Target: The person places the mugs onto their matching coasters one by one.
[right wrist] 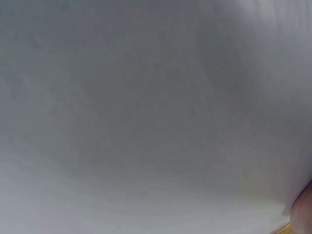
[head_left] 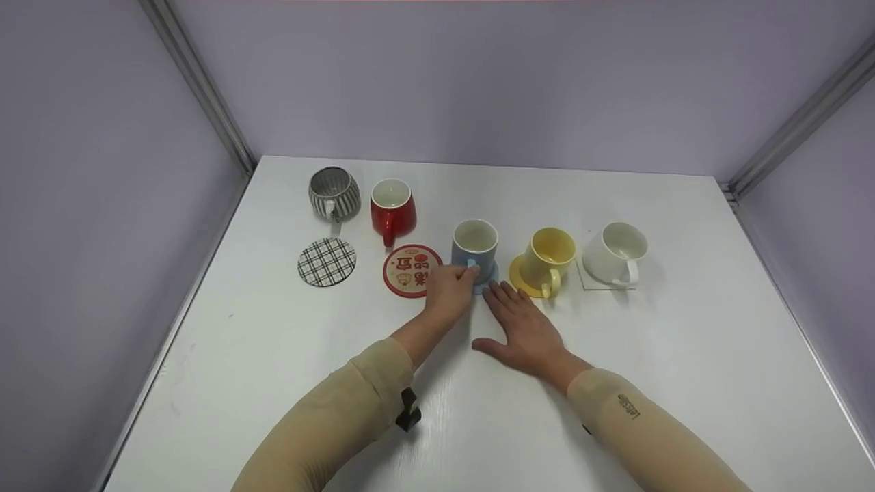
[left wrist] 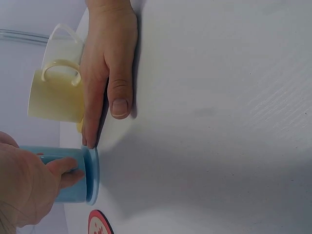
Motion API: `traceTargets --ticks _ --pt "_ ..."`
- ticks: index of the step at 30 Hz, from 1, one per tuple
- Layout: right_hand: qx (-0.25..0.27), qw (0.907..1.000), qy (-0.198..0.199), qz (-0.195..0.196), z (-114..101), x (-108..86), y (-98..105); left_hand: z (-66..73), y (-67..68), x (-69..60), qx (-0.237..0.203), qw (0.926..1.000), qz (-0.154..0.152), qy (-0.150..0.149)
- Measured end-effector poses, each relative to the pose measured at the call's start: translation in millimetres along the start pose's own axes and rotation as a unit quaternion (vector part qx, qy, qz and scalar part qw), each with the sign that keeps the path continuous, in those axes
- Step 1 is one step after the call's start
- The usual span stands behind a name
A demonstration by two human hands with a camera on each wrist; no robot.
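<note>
A light blue mug [head_left: 467,254] stands upright on a blue coaster [left wrist: 95,175]. My left hand [head_left: 449,290] grips its handle, fingers curled round it; the left wrist view shows the same hand [left wrist: 29,185] against the mug [left wrist: 73,192]. My right hand [head_left: 530,335] lies flat on the table, fingers straight, fingertips at the near right edge of the blue coaster. Just right of it a yellow mug [head_left: 547,256] stands on a yellow coaster [head_left: 523,279]. In the right wrist view only a fingertip [right wrist: 302,214] shows at the lower right corner.
On the white table [head_left: 718,328], a white mug [head_left: 605,256] stands on a square coaster [head_left: 598,283] at the right. A striped grey mug [head_left: 342,198] and a red mug [head_left: 403,215] stand at the back left, behind a checked coaster [head_left: 327,262] and a red-rimmed coaster [head_left: 410,270].
</note>
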State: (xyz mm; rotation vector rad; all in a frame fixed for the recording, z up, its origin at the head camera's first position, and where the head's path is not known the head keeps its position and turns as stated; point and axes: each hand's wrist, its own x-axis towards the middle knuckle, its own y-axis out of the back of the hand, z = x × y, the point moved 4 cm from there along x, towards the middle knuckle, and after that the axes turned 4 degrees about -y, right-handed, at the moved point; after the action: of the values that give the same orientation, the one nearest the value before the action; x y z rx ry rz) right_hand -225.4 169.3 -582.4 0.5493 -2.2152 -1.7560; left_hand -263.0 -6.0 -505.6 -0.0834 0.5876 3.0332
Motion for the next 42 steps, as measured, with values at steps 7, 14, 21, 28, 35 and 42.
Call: traceTargets --ticks 7,14,21,28,35,42 --pt "0.005 0.9998 0.007 0.016 -0.8 -0.5 -0.5 -0.7 0.4 -0.4 -0.003 0.9999 -0.004 0.010" --pt "0.009 0.9996 0.011 0.026 -0.9 -0.9 -0.5 -2.0 0.6 0.2 -0.008 0.9999 -0.003 0.010" --pt "0.010 0.9999 0.001 0.005 -0.9 -0.7 1.3 -1.5 0.0 0.2 -0.003 1.0000 -0.002 0.003" --pt "0.014 0.9999 0.003 0.004 -1.4 0.2 1.2 -0.1 -0.7 0.3 0.016 0.9998 0.006 -0.013" --pt "0.017 0.9998 -0.004 -0.006 -1.4 -0.4 0.8 -1.7 -2.6 0.0 0.007 0.9999 -0.008 -0.003" --pt "0.012 0.9999 -0.003 -0.003 -0.1 0.0 0.7 -1.3 -4.6 -0.1 0.001 0.9999 -0.013 -0.002"
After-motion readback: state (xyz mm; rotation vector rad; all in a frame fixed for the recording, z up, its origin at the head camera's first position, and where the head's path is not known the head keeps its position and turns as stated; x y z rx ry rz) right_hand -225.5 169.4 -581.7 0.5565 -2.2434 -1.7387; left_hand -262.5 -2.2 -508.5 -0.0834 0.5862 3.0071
